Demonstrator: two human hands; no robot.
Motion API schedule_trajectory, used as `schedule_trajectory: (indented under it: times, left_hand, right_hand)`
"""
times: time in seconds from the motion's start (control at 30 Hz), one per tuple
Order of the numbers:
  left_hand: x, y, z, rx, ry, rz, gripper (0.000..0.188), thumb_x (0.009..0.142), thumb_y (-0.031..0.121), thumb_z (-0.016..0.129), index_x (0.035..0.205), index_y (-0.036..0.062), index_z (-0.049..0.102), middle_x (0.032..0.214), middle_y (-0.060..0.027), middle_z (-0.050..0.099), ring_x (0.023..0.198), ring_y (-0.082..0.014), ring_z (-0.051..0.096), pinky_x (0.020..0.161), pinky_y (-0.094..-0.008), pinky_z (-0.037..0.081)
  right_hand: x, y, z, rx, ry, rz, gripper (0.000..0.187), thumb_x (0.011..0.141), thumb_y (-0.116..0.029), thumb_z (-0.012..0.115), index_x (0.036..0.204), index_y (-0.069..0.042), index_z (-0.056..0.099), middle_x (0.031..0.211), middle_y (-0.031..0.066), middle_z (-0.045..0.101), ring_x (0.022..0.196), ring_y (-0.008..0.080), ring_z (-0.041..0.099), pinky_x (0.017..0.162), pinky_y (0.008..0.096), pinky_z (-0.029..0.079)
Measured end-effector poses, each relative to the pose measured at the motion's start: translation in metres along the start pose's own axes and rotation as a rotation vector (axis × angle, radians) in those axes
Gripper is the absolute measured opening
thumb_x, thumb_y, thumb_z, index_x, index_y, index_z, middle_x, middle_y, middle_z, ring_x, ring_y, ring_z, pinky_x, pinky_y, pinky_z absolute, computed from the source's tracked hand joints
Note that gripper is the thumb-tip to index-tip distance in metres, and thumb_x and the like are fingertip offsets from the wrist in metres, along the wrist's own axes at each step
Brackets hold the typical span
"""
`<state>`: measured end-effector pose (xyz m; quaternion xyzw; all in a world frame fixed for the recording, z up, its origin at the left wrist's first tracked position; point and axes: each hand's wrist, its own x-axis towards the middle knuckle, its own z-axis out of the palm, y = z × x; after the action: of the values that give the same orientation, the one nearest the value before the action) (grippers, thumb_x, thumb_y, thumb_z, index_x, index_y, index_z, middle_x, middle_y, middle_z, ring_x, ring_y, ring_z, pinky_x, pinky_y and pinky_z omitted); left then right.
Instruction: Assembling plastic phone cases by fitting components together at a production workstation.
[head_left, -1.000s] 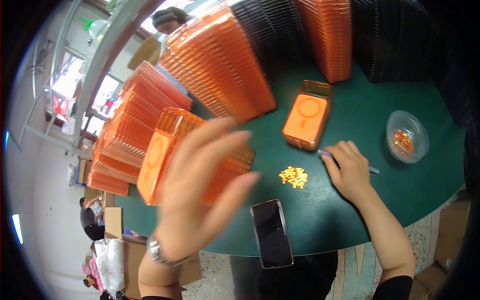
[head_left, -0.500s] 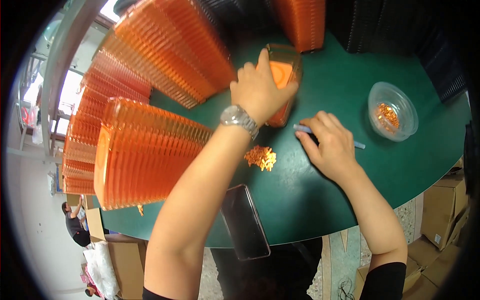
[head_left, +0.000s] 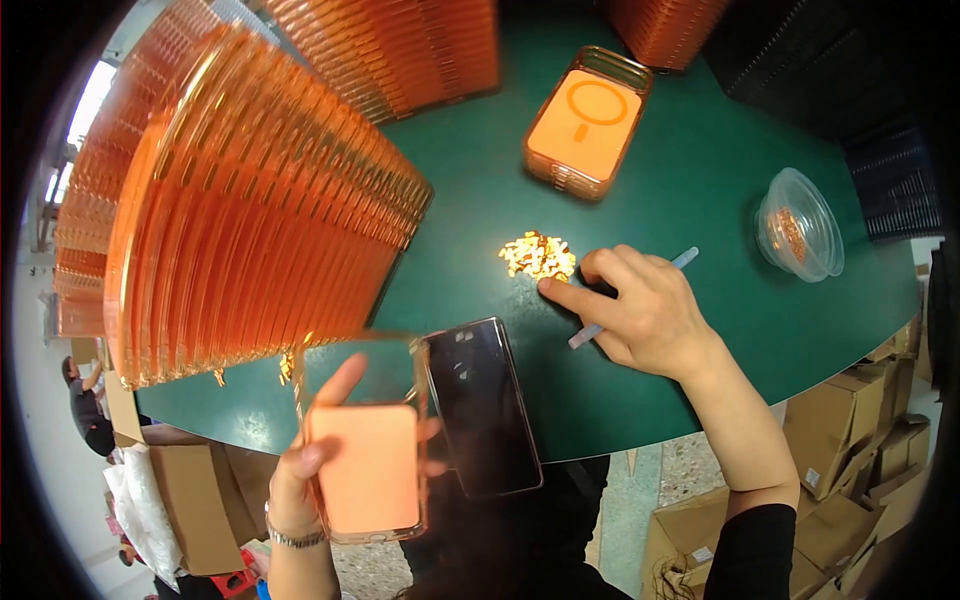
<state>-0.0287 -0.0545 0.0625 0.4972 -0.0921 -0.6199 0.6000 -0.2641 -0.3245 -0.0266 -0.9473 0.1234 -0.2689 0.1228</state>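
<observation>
My left hand (head_left: 295, 478), low on the left, grips a clear-rimmed phone case (head_left: 368, 468) with an orange panel, fingers round its sides. Beside it on the green table lies a dark smartphone (head_left: 488, 412). My right hand (head_left: 652, 312) has a thin pale-blue, pen-like stick (head_left: 685, 257) tucked under its curled fingers. Its index fingertip touches the near edge of a small heap of shiny gold pieces (head_left: 532, 256). Beyond the heap, a short stack of phone cases (head_left: 582, 130) shows an orange top panel with a ring mark.
Tall rows of orange cases (head_left: 240, 220) stand on the left, with more orange ones (head_left: 400, 50) behind. Black stacks (head_left: 800, 60) line the far right. A clear plastic bowl (head_left: 800, 225) holding copper-coloured pieces sits at right. Cardboard boxes (head_left: 835, 430) stand beyond the table edge.
My left hand has come back from the far stack toward me, now with a phone case in it. My right hand has moved left and nearer, its fingertip reaching the gold heap.
</observation>
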Motion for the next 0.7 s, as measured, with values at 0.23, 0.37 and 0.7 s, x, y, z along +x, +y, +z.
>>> schedule_trajectory:
  times: [0.23,0.37,0.7]
  left_hand:
    - [-0.047,-0.02,-0.076,0.555,0.139,0.23,0.066,0.11,0.04,0.058,0.16,-0.0024,0.049,0.14,-0.0209,0.066,0.124,-0.0255,0.066,0.109,-0.0372,0.049]
    - [-0.027,-0.018,-0.074,0.879,0.315,0.365,0.046,0.114,0.013,0.051,0.157,-0.005,0.049,0.13,-0.0136,0.071,0.118,-0.0139,0.064,0.104,-0.0309,0.049]
    - [-0.02,-0.027,-0.095,0.878,0.228,0.329,0.017,0.112,0.005,0.057,0.129,-0.0001,0.055,0.1,-0.0079,0.074,0.084,-0.0066,0.061,0.073,-0.0254,0.049]
  right_hand:
    - [0.002,-0.006,-0.002,-0.157,-0.093,-0.109,0.041,0.073,-0.016,0.083,0.114,-0.019,0.08,0.093,0.0008,0.06,0.077,0.0208,0.059,0.06,0.0349,0.048]
    - [0.004,-0.017,-0.004,-0.135,-0.142,-0.07,0.033,0.077,-0.011,0.084,0.11,-0.014,0.081,0.094,0.0034,0.063,0.079,0.0227,0.062,0.061,0.0365,0.05]
    - [0.014,-0.041,0.003,-0.129,-0.075,0.093,0.022,0.084,-0.004,0.081,0.106,-0.007,0.077,0.093,0.0067,0.064,0.084,0.0255,0.066,0.066,0.0384,0.054]
